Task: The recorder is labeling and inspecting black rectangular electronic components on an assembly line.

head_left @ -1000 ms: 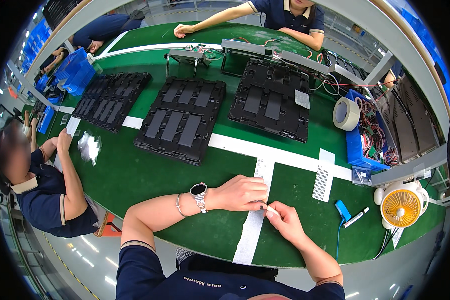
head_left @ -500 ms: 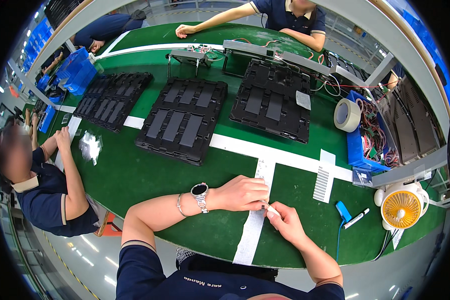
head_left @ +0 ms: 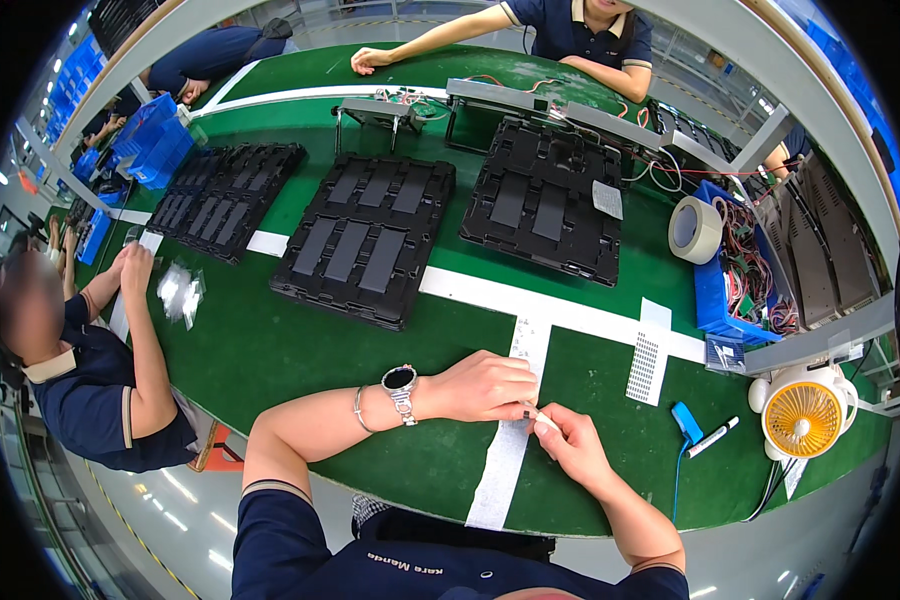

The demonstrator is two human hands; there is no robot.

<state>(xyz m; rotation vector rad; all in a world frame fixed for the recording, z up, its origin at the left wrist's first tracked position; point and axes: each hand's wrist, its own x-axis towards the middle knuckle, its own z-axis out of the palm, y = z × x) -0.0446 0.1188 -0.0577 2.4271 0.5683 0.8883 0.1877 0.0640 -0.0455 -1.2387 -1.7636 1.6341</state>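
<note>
My left hand (head_left: 485, 386), below a wrist with a round-faced watch (head_left: 399, 380), is closed with its fingers curled inward. My right hand (head_left: 572, 446) meets it, thumb and forefinger pinched together. Between the fingertips shows a small dark piece (head_left: 527, 414) with something pale beside it, too small to name. Both hands are just over a white strip (head_left: 500, 480) that runs along the green table. To the right of them lie a label sheet (head_left: 645, 367), a blue clip-like piece on a cord (head_left: 686, 424) and a white marker (head_left: 713, 437).
Black trays (head_left: 365, 240) with flat dark pieces stand farther back, one bearing a paper slip (head_left: 607, 200). A tape roll (head_left: 694, 230), a blue bin (head_left: 710, 290) of wires and a small fan (head_left: 802, 418) are at right. Co-workers sit at left and across.
My own hands stay in nearly the same place. At the left, the co-worker's hands have shifted slightly.
</note>
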